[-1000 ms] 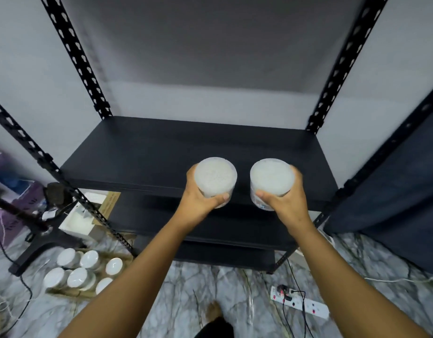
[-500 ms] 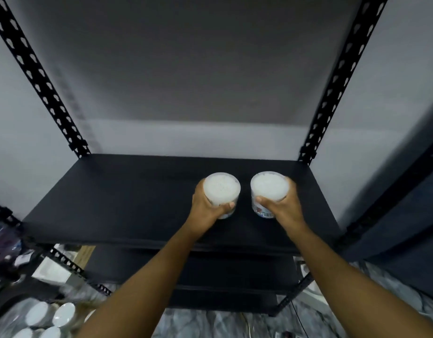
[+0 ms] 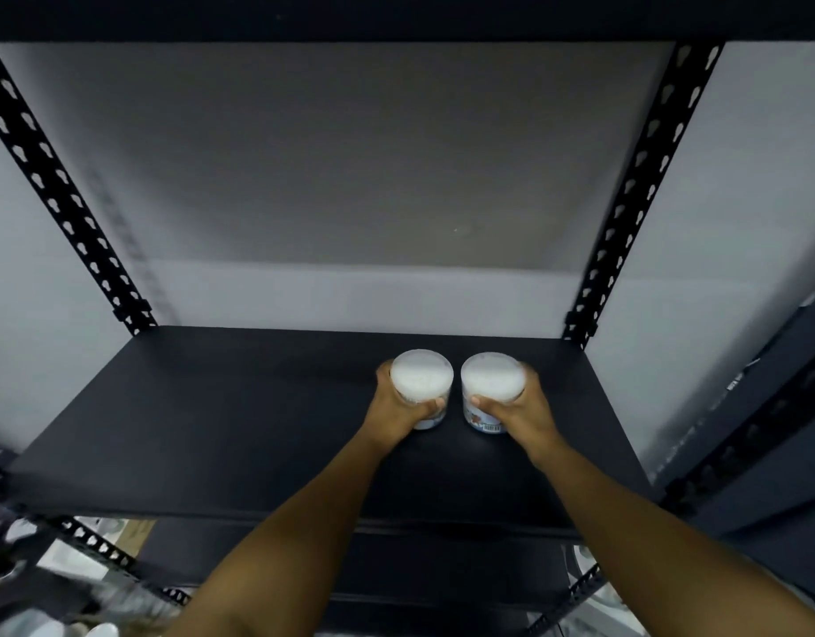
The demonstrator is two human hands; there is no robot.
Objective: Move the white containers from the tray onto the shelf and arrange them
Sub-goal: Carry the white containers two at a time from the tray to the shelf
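I see both hands out over the black shelf, each wrapped round one white container. Left hand grips the left container, thumb across its front, fingers curled round the far side. Right hand grips the right container the same way; a printed label shows low on its wall. The two tubs stand upright, side by side with a narrow gap, toward the back right of the shelf board. I can't tell if their bases touch the board. Perforated black uprights frame the bay. Lower-left corner is blurred.
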